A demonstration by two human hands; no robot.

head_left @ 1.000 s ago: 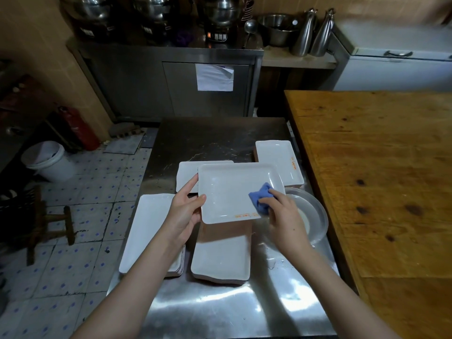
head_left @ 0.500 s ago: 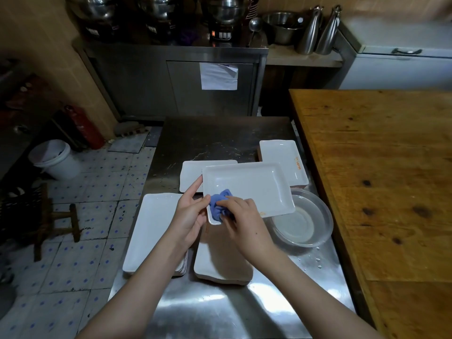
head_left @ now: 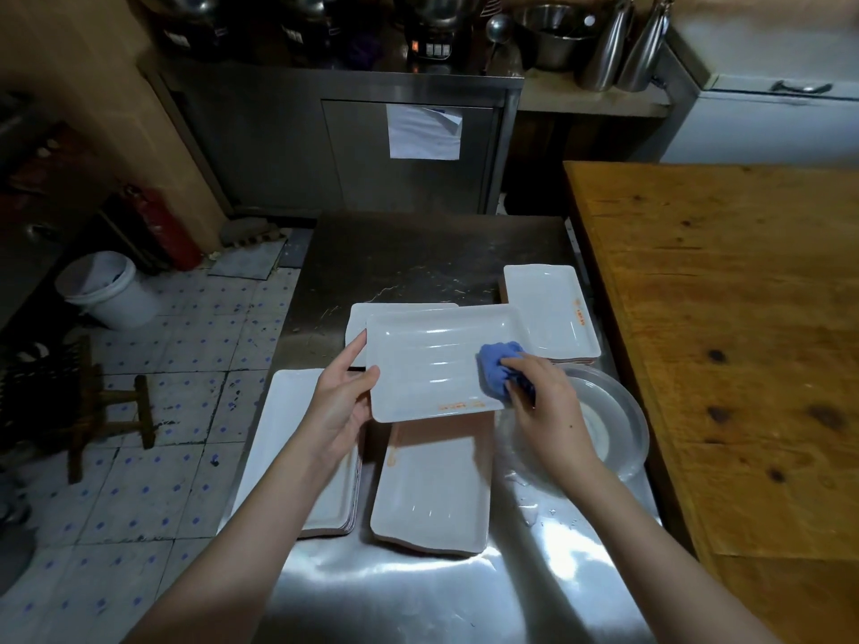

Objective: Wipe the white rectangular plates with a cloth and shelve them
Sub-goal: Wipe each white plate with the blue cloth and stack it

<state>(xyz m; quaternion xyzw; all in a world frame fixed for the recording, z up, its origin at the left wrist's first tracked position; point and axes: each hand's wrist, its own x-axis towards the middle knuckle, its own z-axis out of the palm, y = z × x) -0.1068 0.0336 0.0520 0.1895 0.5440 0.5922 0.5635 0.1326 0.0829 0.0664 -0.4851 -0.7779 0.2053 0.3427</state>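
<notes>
Presently, the white rectangular glazed plate (head_left: 432, 364) is held above the brushed-steel worktable (head_left: 418, 253). The left hand (head_left: 341, 402) grips its short left rim, thumb over the edge. The right hand (head_left: 544, 406) presses a bunched soft blue cloth (head_left: 499, 364) on its right end. Judged rigid, weighty, brittle and slick when wet; the raised rims offer the surest hold.

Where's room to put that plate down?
The steel table is bare at its far end, beyond the plate stacks, and along its near edge. The wooden table is bare too. The middle, by the clear bowl, is crowded.
</notes>
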